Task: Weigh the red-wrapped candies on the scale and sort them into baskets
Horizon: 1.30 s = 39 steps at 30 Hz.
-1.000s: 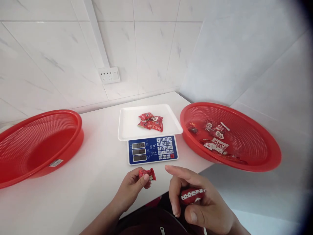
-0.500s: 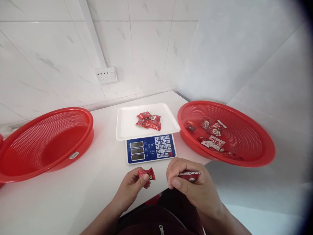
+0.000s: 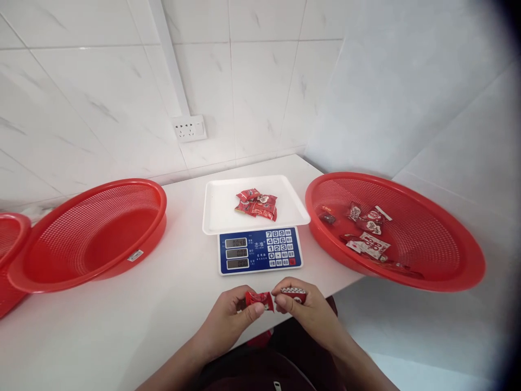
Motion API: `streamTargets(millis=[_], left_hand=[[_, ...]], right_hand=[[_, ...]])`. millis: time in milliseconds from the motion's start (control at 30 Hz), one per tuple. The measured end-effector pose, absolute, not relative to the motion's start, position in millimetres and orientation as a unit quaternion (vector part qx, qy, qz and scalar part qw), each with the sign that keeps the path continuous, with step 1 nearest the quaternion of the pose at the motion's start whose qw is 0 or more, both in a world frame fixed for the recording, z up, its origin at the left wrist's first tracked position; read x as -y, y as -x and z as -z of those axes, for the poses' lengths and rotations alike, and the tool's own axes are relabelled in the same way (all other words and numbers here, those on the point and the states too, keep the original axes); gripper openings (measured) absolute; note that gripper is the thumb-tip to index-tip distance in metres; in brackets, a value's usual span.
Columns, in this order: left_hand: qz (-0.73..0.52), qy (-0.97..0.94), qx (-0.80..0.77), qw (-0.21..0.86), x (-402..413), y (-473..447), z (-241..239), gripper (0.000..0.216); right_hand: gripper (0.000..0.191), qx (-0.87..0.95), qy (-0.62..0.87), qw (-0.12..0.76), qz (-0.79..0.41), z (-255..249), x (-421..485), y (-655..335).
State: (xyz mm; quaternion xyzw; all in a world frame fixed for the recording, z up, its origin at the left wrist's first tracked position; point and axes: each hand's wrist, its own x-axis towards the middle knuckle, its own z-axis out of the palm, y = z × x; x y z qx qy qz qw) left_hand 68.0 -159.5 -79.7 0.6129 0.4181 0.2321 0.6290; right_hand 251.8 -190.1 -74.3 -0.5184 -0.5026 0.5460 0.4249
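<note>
My left hand (image 3: 232, 317) is closed on a small red wrapped candy (image 3: 259, 300), pinched between thumb and fingers. Beside it, my right hand (image 3: 311, 309) is closed around a red-and-white candy packet (image 3: 293, 295), and its fingertips are at the right end of the left hand's candy. Both hands are over the table's front edge, just in front of a blue-faced scale (image 3: 260, 251). On the scale's white tray (image 3: 217, 209) lies a small pile of red wrapped candies (image 3: 258, 205).
To the right, a red mesh basket (image 3: 448, 239) holds several red and white packets (image 3: 372, 244) and overhangs the table edge. Another red basket (image 3: 122, 233) stands at the left, with part of a third basket (image 3: 12, 233) beyond it. A wall socket (image 3: 189, 129) is behind.
My hands have come together, the right one moving left and turning its packet. The left hand's candy now meets the right fingertips. The camera view has shifted slightly left.
</note>
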Motion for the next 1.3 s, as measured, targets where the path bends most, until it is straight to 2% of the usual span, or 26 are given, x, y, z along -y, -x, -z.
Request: streamTargets(millis=[200,433,767,1300], left_hand=[[-0.182,-0.669,-0.421,0.585,163,-74,81,0.029],[-0.180,-0.719,-0.411,0.531,163,-72,85,0.034],[-0.216,-0.640,-0.371,0.637,164,-70,80,0.033],[-0.184,-0.685,-0.408,0.575,159,-71,83,0.036]], right_hand=[[0.026,0.509,0.506,0.382,-0.582,82,196,-247],[0.030,0.513,0.513,0.383,-0.572,85,196,-246],[0.032,0.483,0.448,0.406,-0.633,88,194,-244],[0.035,0.507,0.456,0.369,-0.632,89,192,-245]])
